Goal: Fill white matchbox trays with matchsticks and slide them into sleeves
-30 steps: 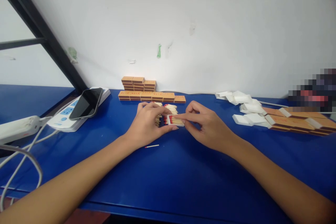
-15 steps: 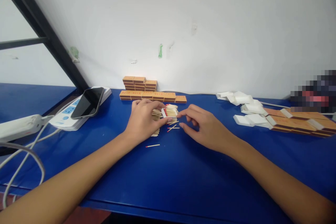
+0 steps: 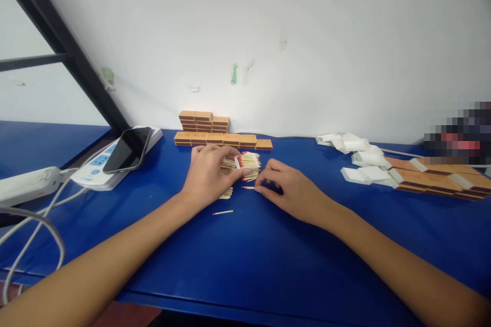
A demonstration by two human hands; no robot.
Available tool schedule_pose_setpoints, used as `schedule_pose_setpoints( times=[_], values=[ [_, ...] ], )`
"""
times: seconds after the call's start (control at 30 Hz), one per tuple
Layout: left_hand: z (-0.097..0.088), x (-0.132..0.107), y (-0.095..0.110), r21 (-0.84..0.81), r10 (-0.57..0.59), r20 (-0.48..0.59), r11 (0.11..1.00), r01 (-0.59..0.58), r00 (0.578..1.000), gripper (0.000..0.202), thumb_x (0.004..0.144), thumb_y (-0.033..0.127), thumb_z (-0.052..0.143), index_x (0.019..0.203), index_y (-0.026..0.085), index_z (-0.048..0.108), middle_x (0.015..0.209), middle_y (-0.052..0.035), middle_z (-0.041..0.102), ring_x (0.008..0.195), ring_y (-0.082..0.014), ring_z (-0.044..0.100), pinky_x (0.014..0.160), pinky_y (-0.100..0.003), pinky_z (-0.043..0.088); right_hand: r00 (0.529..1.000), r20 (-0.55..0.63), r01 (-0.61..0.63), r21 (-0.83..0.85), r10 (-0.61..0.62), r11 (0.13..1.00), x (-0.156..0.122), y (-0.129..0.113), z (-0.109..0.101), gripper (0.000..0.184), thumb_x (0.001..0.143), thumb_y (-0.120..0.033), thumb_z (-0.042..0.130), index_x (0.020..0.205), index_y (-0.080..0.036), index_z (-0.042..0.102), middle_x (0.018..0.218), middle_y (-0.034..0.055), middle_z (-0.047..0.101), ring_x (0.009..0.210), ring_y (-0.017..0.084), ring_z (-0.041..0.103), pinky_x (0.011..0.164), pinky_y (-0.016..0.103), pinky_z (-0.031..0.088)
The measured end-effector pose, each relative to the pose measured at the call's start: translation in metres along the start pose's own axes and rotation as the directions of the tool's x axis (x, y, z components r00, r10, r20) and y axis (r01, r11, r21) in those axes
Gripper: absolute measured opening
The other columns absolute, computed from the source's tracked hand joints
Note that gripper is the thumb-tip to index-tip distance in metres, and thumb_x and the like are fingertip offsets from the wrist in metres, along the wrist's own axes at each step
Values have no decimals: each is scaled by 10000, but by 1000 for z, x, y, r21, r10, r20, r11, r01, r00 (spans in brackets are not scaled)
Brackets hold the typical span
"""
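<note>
My left hand (image 3: 207, 173) is closed around a white matchbox tray (image 3: 247, 161) filled with red-tipped matches, held just above the blue table (image 3: 245, 255). A heap of loose matches (image 3: 228, 167) lies partly under that hand. My right hand (image 3: 289, 189) rests on the table just right of the tray, its fingertips pinched on a loose match (image 3: 248, 187). Another single match (image 3: 223, 212) lies nearer to me.
Orange matchboxes (image 3: 215, 133) are stacked against the white wall. White empty trays (image 3: 358, 158) and flat orange sleeves (image 3: 433, 179) lie at the right. A phone (image 3: 128, 149) rests on a power strip (image 3: 95, 168) at the left, with cables (image 3: 30, 225) trailing off.
My left hand lifted the filled tray up and toward the wall. Several matches fell out onto the table. My right hand let go of the tray and dropped down onto a fallen match.
</note>
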State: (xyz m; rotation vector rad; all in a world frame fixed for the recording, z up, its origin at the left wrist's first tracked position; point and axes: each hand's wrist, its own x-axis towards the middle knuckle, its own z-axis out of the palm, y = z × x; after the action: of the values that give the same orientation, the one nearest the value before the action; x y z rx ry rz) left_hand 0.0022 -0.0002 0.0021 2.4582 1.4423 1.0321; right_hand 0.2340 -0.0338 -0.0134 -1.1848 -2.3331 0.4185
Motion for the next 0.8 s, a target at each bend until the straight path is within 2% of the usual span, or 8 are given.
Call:
schedule_pose_setpoints(
  times=[0.27,0.57,0.8],
  values=[
    [2,-1,-1,4,8,-2,1000,-8,1000,336,823,472,863,1056,271,729,1090,1,797,1042,-275,692,1000,-498,387,999,36,-18,-19,19,1000,-1,4,-6,86,1011,-187,577,956,-209,640,995,23,576,791,142,573,733,295,443],
    [0,-1,0,5,4,-2,1000,-4,1000,344,817,472,870,1055,268,729,1083,3,797,1042,-264,687,1009,-489,379,996,78,-53,16,52,998,-2,6,-7,94,1012,-207,579,953,-218,651,997,21,589,752,127,557,711,288,442],
    [0,-2,0,18,14,13,1000,-14,1000,346,833,490,851,1065,266,725,1104,0,793,1044,-265,683,1012,-474,376,980,189,-70,40,61,997,-2,7,-13,187,1056,-245,502,916,-207,620,966,30,594,787,148,562,733,302,445]
  ],
)
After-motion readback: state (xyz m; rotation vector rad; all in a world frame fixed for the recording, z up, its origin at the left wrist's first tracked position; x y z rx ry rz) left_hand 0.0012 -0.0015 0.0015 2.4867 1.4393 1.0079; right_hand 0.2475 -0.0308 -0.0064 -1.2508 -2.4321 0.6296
